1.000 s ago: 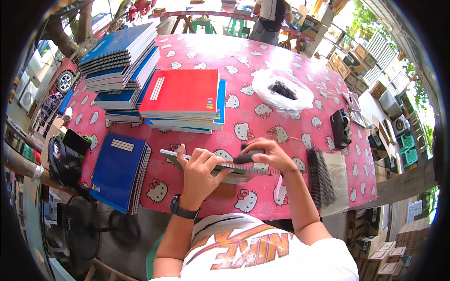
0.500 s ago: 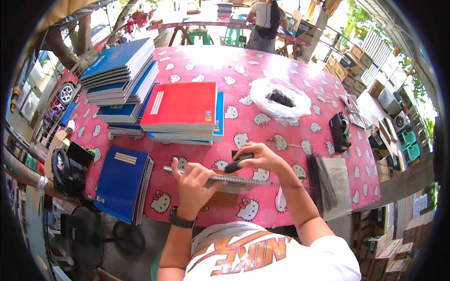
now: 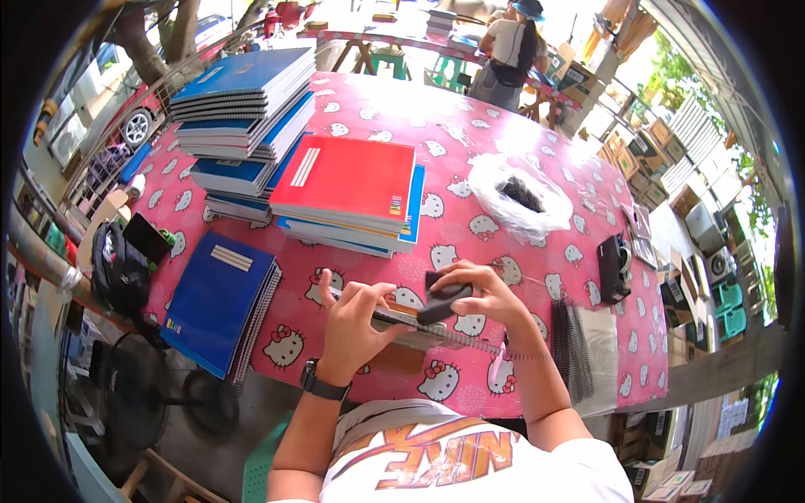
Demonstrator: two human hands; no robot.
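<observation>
My left hand (image 3: 356, 331), a dark watch on its wrist, grips a notebook (image 3: 409, 337) held edge-up above the table's near side. A dark spiral coil (image 3: 480, 345) runs along its edge and sticks out to the right, toward my right forearm. In my right hand (image 3: 488, 293) is a black block-like tool (image 3: 436, 303), held at the coiled edge; whether it touches cannot be made out. More black coils (image 3: 572, 356) lie right of my right forearm, partly over clear plastic sheets (image 3: 602, 352).
Blue notebooks (image 3: 216, 298) lie at left. Behind stand a red-topped stack (image 3: 348, 180) and a tall blue stack (image 3: 243, 84). A plastic bag (image 3: 549, 218) holds black pieces; a black device (image 3: 615, 268) sits at right. Beyond, a person (image 3: 507, 59) is beside another table.
The black tool has turned more upright in my right hand, over the coiled edge. My left fingers have shifted on the notebook. The whole view has swung slightly.
</observation>
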